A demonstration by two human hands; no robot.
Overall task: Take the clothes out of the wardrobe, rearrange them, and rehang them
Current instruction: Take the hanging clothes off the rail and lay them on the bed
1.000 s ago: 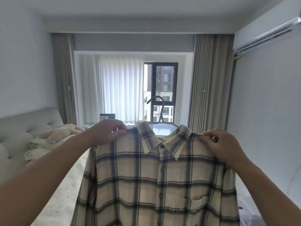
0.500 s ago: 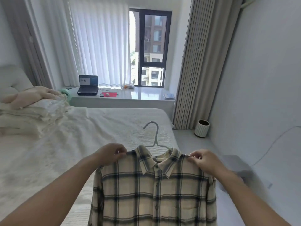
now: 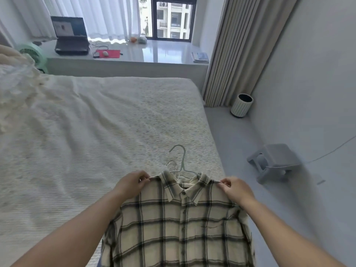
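Both arms reach forward from the bottom corners, forearms bare, converging on a cream plaid shirt held up over the near edge of the bed. The left hand pinches the shirt's shoulder seam, thumb and fingers curled tight on the fabric near the collar. The right hand mirrors it on the other shoulder, fingertips nipping the cloth, knuckles turned up toward the camera. The shirt hangs buttoned, front facing the person, collar spread, on a pale hanger whose hook pokes up above the neckline.

Behind the collar the picture gets murky: there seem to be more pale hanger hooks bunched against the bedspread, but how many cannot be told. The shirt's lower half runs out of the bottom of the frame, and its sleeves are mostly tucked behind the body. The hanger's shoulders are hidden inside the shirt. At the left edge a heap of bedding is blurred and cut off. To the right, a grey step stool stands on the floor.
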